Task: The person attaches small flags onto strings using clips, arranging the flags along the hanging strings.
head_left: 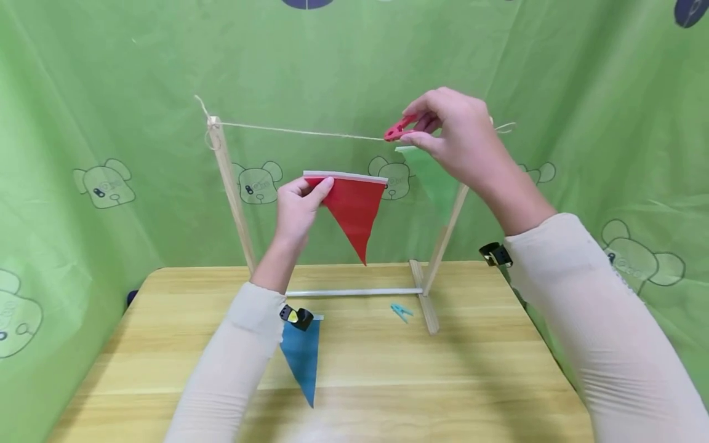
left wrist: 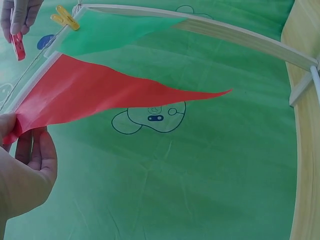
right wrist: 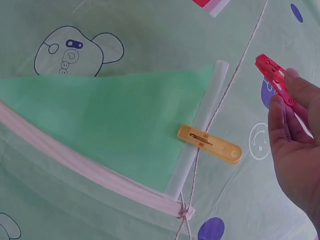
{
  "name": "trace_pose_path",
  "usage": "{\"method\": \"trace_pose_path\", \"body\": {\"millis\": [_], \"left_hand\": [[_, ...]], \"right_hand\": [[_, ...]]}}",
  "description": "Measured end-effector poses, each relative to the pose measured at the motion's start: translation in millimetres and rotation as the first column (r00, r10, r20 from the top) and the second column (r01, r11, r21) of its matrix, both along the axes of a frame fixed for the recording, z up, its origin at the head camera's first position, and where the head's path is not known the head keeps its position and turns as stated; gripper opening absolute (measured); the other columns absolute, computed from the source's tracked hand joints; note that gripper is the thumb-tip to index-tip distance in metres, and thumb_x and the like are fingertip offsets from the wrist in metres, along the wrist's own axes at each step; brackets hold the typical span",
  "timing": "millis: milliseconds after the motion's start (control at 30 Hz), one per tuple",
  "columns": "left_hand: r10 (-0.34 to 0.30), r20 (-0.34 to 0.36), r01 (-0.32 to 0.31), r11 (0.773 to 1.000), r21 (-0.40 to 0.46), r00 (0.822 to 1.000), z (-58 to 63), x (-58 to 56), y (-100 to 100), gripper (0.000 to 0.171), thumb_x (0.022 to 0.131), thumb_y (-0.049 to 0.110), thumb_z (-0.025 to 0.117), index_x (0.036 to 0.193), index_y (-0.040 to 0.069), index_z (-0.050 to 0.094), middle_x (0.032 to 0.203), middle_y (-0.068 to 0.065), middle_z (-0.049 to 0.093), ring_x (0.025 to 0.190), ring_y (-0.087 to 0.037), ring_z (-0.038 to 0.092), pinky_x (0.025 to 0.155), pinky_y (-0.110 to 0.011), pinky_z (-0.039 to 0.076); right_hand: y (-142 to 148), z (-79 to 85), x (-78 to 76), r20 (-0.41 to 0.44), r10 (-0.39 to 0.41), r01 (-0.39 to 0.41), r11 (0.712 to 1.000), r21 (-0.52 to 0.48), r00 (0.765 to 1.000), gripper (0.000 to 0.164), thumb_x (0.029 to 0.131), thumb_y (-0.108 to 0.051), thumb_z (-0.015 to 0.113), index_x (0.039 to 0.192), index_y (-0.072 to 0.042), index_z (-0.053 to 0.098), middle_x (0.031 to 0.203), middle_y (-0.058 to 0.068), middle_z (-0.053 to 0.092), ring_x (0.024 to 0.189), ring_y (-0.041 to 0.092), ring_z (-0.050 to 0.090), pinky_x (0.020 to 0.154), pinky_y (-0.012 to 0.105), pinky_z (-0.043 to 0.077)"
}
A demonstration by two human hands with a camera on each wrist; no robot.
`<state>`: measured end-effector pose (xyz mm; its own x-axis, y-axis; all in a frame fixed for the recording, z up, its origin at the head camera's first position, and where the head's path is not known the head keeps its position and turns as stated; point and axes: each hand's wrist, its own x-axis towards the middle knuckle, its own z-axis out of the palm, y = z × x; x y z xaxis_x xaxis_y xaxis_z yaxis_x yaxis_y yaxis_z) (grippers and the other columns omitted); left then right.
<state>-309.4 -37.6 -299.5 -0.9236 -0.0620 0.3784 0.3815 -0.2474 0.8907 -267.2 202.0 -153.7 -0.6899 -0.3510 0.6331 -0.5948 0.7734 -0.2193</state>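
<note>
My left hand (head_left: 296, 212) pinches a red pennant (head_left: 359, 206) near the left end of its white top strip. The pennant hangs point down, with its strip below the string (head_left: 299, 130). In my right hand (head_left: 462, 132) a red clothespin (head_left: 396, 131) is held between thumb and fingers, close to the string in the head view. A green pennant (right wrist: 130, 117) hangs at the string's right end. It is fastened there by a yellow clothespin (right wrist: 212, 145), which the right hand hides in the head view.
Two wooden posts (head_left: 229, 178) carry the string, joined low down by a white rod (head_left: 354, 292). On the wooden table (head_left: 443, 387) lie a blue pennant (head_left: 303, 360), partly behind the left forearm, and a blue clothespin (head_left: 401, 312) near the right foot (head_left: 425, 304). Green cloth (head_left: 343, 61) surrounds the table.
</note>
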Motion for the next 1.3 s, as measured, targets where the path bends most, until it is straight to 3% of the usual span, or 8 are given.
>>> {"method": "trace_pose_path", "body": {"millis": [300, 467, 833, 1067, 1300], "left_hand": [[-0.031, 0.043, 0.031, 1.000, 0.004, 0.999, 4.0, -6.8, 4, 0.026, 0.095, 0.011, 0.075, 0.111, -0.009, 0.074, 0.083, 0.002, 0.073, 0.073, -0.011, 0.067, 0.072, -0.024, 0.059], [-0.036, 0.051, 0.036, 0.999, 0.004, 0.998, 8.9, -9.7, 7, 0.026, 0.095, 0.012, 0.075, 0.111, -0.008, 0.074, 0.083, 0.002, 0.073, 0.073, -0.011, 0.067, 0.073, -0.024, 0.059], [-0.055, 0.050, 0.055, 0.998, 0.010, 0.997, 17.5, -13.7, 12, 0.026, 0.095, 0.011, 0.075, 0.112, -0.009, 0.074, 0.083, 0.001, 0.073, 0.074, -0.011, 0.068, 0.076, -0.026, 0.061], [-0.060, 0.052, 0.059, 0.998, 0.012, 0.997, 23.4, -18.8, 17, 0.027, 0.095, 0.012, 0.076, 0.112, -0.009, 0.074, 0.082, 0.001, 0.073, 0.073, -0.011, 0.068, 0.075, -0.025, 0.061], [-0.052, 0.066, 0.050, 0.998, 0.031, 0.996, 30.3, -21.0, 19, 0.024, 0.095, 0.012, 0.076, 0.110, -0.007, 0.075, 0.083, -0.001, 0.073, 0.072, -0.012, 0.069, 0.075, -0.026, 0.061]], "right_hand": [[1, 6.0, -6.8, 0.065, -0.024, 0.021, 0.999, 0.045, 0.998, 0.026, 0.092, -0.014, 0.078, 0.113, 0.000, 0.073, 0.107, 0.013, 0.073, 0.090, 0.020, 0.068, 0.077, 0.011, 0.050], [-1, 12.4, -11.3, 0.052, -0.016, 0.013, 0.998, 0.063, 0.999, 0.025, 0.090, -0.013, 0.081, 0.110, 0.000, 0.075, 0.105, 0.015, 0.075, 0.087, 0.022, 0.070, 0.071, 0.006, 0.048], [-10, 23.1, -16.2, 0.067, -0.019, 0.011, 0.993, 0.116, 0.998, 0.019, 0.089, -0.017, 0.082, 0.103, -0.005, 0.079, 0.100, 0.011, 0.078, 0.083, 0.017, 0.071, 0.069, 0.006, 0.049], [-12, 30.5, -21.6, 0.109, -0.044, 0.027, 0.988, 0.150, 0.993, 0.018, 0.090, -0.021, 0.081, 0.101, -0.007, 0.080, 0.099, 0.010, 0.080, 0.084, 0.017, 0.074, 0.066, 0.005, 0.048], [-15, 35.9, -23.5, 0.183, -0.062, 0.024, 0.980, 0.199, 0.981, 0.015, 0.092, -0.022, 0.079, 0.100, -0.009, 0.079, 0.098, 0.005, 0.079, 0.084, 0.013, 0.072, 0.067, 0.012, 0.051]]}}
